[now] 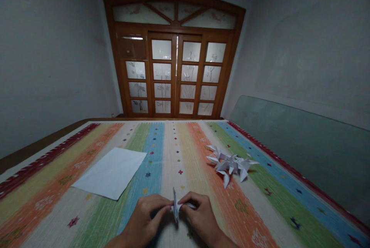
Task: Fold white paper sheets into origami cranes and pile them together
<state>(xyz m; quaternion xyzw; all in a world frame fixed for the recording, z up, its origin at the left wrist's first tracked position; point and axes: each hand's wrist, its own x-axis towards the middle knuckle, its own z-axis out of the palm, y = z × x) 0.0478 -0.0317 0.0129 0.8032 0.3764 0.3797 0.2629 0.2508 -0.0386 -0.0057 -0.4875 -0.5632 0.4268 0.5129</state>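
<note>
Between my two hands, low in the middle of the head view, is a small folded piece of white paper (175,206), seen nearly edge-on. My left hand (146,217) pinches its left side between thumb and forefinger. From the right, my right hand (200,213) pinches the other side the same way, with a pale tip showing past the forefinger. The fingers hide much of the folds, so the exact shape cannot be made out. Farther right lies a pile of folded white paper figures (231,165) with pointed ends, resembling origami cranes.
A flat white paper sheet (111,173) lies to the left on the striped tablecloth (162,155). Along the right side runs a pale green bench back or headboard (289,132). Beyond the far edge stand wooden doors with glass panes (176,72).
</note>
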